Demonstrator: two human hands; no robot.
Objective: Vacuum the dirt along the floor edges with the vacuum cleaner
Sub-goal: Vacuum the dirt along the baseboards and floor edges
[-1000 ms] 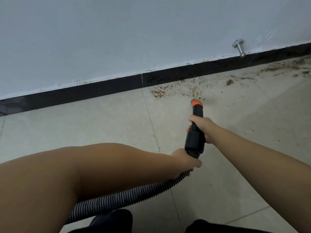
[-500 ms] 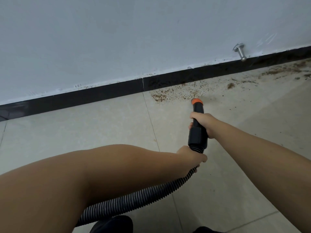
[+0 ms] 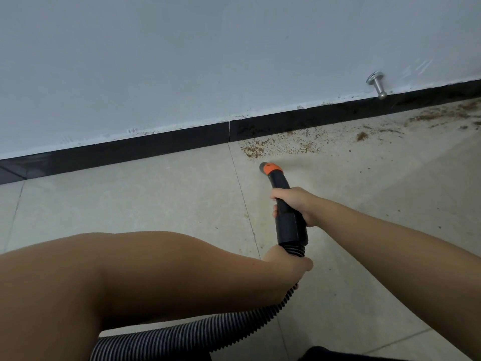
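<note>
Tiled floor (image 3: 156, 204); both hands grip nozzle (image 3: 286, 204); arms extended.

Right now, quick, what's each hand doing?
Left hand: curled round the ribbed hose, just behind the black nozzle tube.
Right hand: gripping the nozzle tube partway along it.

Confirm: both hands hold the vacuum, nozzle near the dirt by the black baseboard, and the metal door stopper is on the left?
Not quite. The head view shows the door stopper on the right, not left. The rest stands.
</note>
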